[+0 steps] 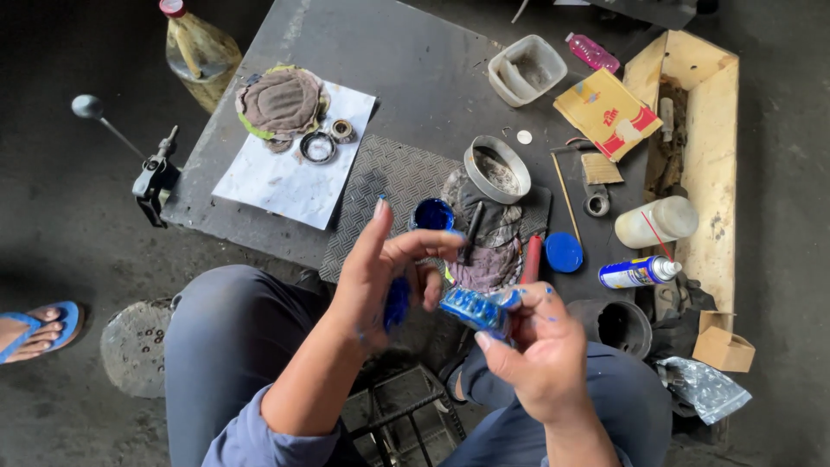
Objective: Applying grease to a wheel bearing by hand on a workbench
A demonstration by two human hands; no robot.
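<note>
1. Packing blue grease: right hand (540, 359) gripped a grease-coated bearing (477, 308) above the counter's (415, 69) near edge.
2. Left hand (385, 272), fingers spread, palm smeared blue, held nothing.
3. Next move likely requires pressing grease between the rollers, near the open grease tin (432, 214).

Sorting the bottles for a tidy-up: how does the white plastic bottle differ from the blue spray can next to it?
The white plastic bottle is fatter and plain milky white; the blue spray can is slimmer, blue-labelled, with a white cap. The can carries a thin red straw; the bottle shows none. Both lie on their sides near the wooden frame.
</note>
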